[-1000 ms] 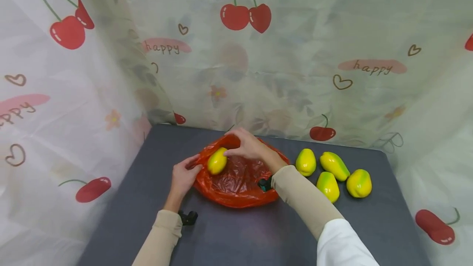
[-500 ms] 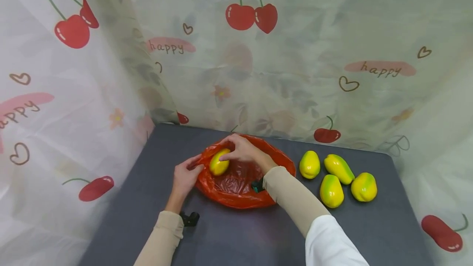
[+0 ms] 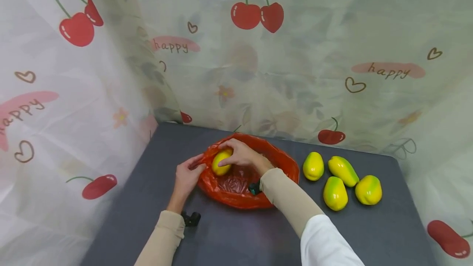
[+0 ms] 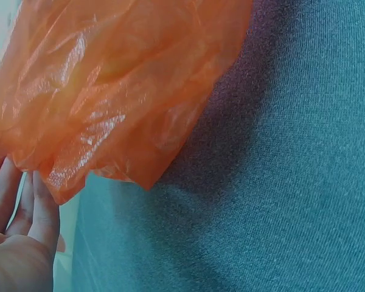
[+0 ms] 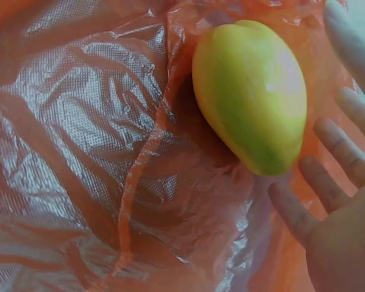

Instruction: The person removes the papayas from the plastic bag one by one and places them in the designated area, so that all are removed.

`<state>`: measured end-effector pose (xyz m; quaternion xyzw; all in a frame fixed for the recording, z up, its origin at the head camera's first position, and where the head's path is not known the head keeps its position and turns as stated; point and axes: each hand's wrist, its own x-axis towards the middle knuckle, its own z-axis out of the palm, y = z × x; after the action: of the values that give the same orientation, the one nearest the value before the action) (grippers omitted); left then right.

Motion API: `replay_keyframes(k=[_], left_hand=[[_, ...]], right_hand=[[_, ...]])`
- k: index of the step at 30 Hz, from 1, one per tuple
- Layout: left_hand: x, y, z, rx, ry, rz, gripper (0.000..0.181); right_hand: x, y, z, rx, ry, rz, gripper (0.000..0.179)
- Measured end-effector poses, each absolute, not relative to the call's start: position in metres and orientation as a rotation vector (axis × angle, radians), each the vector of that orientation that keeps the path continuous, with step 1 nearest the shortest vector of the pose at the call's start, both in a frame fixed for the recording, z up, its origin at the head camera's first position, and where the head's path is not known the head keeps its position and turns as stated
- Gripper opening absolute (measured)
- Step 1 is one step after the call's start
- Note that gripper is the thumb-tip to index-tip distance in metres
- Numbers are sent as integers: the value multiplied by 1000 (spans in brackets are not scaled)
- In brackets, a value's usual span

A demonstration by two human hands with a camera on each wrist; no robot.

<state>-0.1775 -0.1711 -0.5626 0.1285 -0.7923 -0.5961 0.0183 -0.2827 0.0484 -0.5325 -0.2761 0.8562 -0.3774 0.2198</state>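
One yellow-green plastic mango (image 3: 221,162) lies inside the crumpled orange-red plastic bag (image 3: 236,186), at the bag's left end, between the two hands. The right hand (image 3: 240,155) rests over the mango from above; in the right wrist view its fingers (image 5: 321,190) are spread and almost straight beside the fruit (image 5: 250,94), so this hand is wide and does not clasp it. The left hand (image 3: 186,176) holds the left edge of the bag just beside the mango, with fingers (image 4: 41,210) at the thin film (image 4: 115,91); how firmly they pinch it, I cannot tell. The bag lies on the dark grey cloth-covered table (image 3: 236,233). To the right of the right forearm, well apart from the bag, four more yellow-green mangoes (image 3: 341,180) lie in a loose group on the table. Behind the hands hangs a pale curtain with red cherries (image 3: 258,15).
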Motion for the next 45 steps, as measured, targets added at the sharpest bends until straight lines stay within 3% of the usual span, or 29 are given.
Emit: replay_keyframes(k=[9, 22, 35, 45], left_hand=[[-174, -171, -562, 417, -2495, -1870, 41], [-176, -174, -562, 397, -2465, -1865, 40], [-176, -174, -563, 404, -2460, -1863, 40], [-177, -173, -562, 402, -2465, -1878, 40]], right_hand=[[-283, 46, -545, -772, 2345, -953, 69], [-280, 45, -550, -696, 2352, -977, 54], [-278, 48, -553, -682, 2315, -943, 66], [-277, 54, -552, -675, 2316, -937, 64]])
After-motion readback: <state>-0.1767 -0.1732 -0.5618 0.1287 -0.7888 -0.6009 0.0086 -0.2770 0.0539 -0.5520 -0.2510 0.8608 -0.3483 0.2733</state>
